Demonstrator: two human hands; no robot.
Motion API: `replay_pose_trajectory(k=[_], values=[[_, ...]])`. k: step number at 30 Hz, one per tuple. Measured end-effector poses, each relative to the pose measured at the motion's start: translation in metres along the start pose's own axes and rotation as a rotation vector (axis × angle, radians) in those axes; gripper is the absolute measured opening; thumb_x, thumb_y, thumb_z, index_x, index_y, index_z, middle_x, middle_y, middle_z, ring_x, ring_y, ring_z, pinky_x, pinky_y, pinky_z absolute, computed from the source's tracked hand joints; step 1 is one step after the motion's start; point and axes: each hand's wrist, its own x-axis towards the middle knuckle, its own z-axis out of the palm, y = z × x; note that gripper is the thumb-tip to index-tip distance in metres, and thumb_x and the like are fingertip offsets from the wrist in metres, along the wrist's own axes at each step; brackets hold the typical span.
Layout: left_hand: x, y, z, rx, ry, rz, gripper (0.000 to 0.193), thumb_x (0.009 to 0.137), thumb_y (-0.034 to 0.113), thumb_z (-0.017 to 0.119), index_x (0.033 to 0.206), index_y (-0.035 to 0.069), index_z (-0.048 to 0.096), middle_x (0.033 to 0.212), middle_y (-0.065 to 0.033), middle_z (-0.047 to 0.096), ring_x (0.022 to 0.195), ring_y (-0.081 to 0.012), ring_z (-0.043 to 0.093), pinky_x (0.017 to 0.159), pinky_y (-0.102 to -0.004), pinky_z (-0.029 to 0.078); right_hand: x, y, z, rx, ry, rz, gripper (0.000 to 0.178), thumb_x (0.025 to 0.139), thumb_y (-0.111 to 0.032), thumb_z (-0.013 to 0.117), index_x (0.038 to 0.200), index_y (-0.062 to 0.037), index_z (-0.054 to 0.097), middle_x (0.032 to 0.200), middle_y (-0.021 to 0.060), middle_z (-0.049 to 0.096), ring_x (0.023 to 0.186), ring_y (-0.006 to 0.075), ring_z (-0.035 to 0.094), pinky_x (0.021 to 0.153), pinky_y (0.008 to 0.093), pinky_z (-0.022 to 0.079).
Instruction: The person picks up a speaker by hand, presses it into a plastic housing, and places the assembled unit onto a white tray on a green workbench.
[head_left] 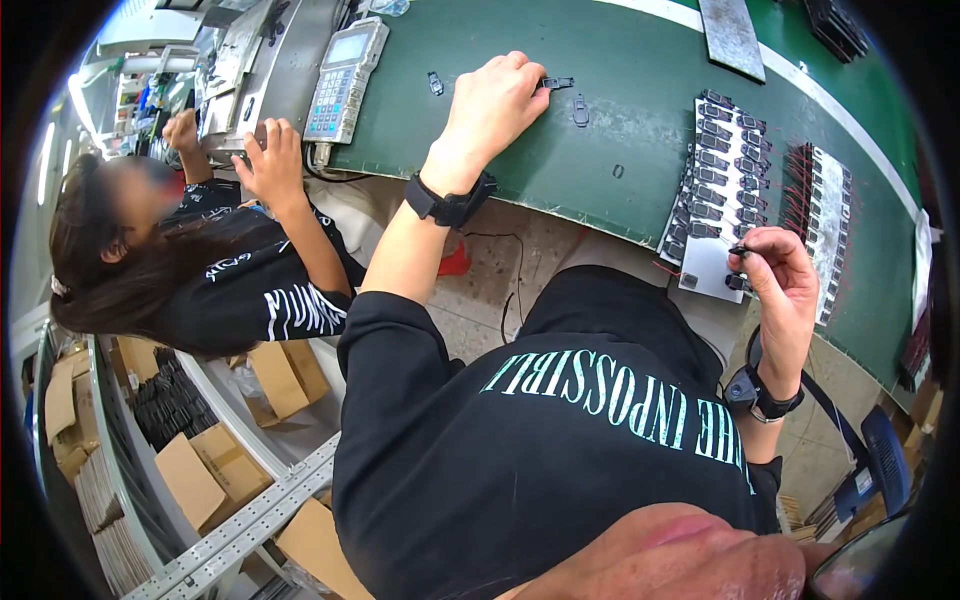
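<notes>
My left hand (pixel 497 105) reaches over the green mat with its fingers curled. A small black part (pixel 560 83) sticks out from its fingertips, low against the mat. Two similar small black parts lie nearby, one (pixel 435 83) left of the hand and one (pixel 580 111) to its right. My right hand (pixel 785 275) is closed in a pinch on a small dark piece (pixel 739 252), whose exact kind I cannot make out. That hand is above the near end of a white board (pixel 708 282) bearing rows of black parts with thin red wires.
A second white board (pixel 826 220) with wired black parts lies further right. A grey keypad device (pixel 345 80) stands at the mat's left. On the left a co-worker (pixel 230 250) sits with both hands raised. Cardboard boxes (pixel 210 475) are at lower left, a metal plate (pixel 732 38) at the back.
</notes>
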Motion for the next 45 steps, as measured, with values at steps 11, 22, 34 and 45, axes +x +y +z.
replay_pose_trajectory(k=[11, 22, 34, 45], values=[[-0.006, 0.126, -0.04, -0.189, 0.202, 0.349, 0.021, 0.075, 0.012, 0.075, 0.094, 0.009, 0.066, 0.094, -0.0032, 0.064, 0.081, -0.0194, 0.066, 0.063, -0.0305, 0.055, 0.026, 0.001, 0.017, 0.063, -0.055, 0.105, 0.017, 0.096, -0.005, 0.059, 0.11, 0.0025, 0.061, 0.11, 0.0114, 0.066, 0.096, 0.0139, 0.066, 0.083, 0.0259, 0.053], [-0.023, 0.153, -0.014, -0.961, 0.018, -0.011, 0.027, 0.08, 0.006, 0.075, 0.106, 0.002, 0.069, 0.091, -0.0104, 0.07, 0.077, -0.0193, 0.07, 0.067, -0.0288, 0.058, 0.019, 0.015, 0.015, 0.029, 0.001, 0.133, 0.018, 0.097, -0.007, 0.061, 0.112, 0.003, 0.061, 0.098, 0.005, 0.068, 0.089, 0.0111, 0.067, 0.081, 0.0241, 0.053], [-0.03, 0.166, -0.011, -1.432, -0.151, -0.361, 0.03, 0.091, -0.004, 0.066, 0.121, -0.006, 0.064, 0.107, -0.0102, 0.07, 0.095, -0.0135, 0.068, 0.084, -0.0251, 0.056, 0.015, 0.001, 0.021, -0.374, 0.095, -0.056, 0.014, 0.089, -0.004, 0.068, 0.103, -0.0012, 0.068, 0.095, 0.0008, 0.066, 0.086, 0.0057, 0.062, 0.075, 0.0219, 0.05], [-0.033, 0.175, -0.007, -1.516, -0.166, -0.349, 0.027, 0.089, 0.001, 0.068, 0.117, -0.001, 0.069, 0.102, -0.0087, 0.074, 0.089, -0.0115, 0.07, 0.078, -0.0245, 0.058, 0.017, 0.016, -0.001, -0.016, -0.08, 0.085, 0.016, 0.094, -0.005, 0.064, 0.109, -0.0012, 0.062, 0.101, 0.0005, 0.062, 0.087, 0.0064, 0.06, 0.075, 0.022, 0.051]])
